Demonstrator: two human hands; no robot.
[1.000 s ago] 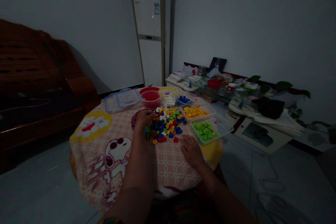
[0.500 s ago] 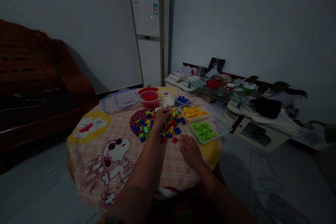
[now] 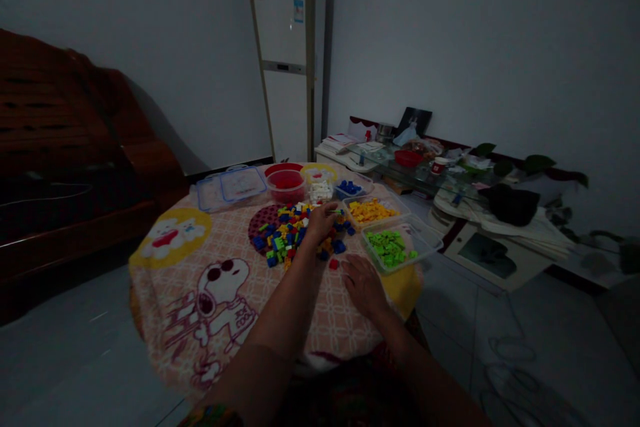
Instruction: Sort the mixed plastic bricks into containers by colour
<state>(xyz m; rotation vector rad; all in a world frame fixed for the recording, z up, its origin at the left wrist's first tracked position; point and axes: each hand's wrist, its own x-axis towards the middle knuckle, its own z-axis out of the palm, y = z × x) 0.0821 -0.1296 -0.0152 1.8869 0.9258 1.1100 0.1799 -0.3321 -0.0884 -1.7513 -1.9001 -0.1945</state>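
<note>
My left hand [image 3: 321, 221] is over the right side of a mixed pile of toy building bricks [image 3: 281, 240]. Its fingers pinch a small green brick [image 3: 338, 211], which shows at the fingertips. My right hand [image 3: 364, 285] lies on the tablecloth with fingers stretched out, holding nothing. Just beyond its fingertips is a loose red brick [image 3: 333, 264]. Close by on the right stands a clear tub of green bricks [image 3: 390, 247]. Behind it is a tub of yellow bricks [image 3: 371, 211].
Farther back are a tub of blue bricks [image 3: 349, 188], white bricks [image 3: 321, 191] and a round container of red bricks [image 3: 286, 184]. A clear lid [image 3: 243, 184] with blue edging lies at the back left of the patterned tablecloth [image 3: 175, 307]. A cluttered glass shelf [image 3: 385, 159] stands beyond.
My left hand has moved right across the pile, and a green brick now shows in its fingers. My right hand stays in place. The view has shifted slightly.
</note>
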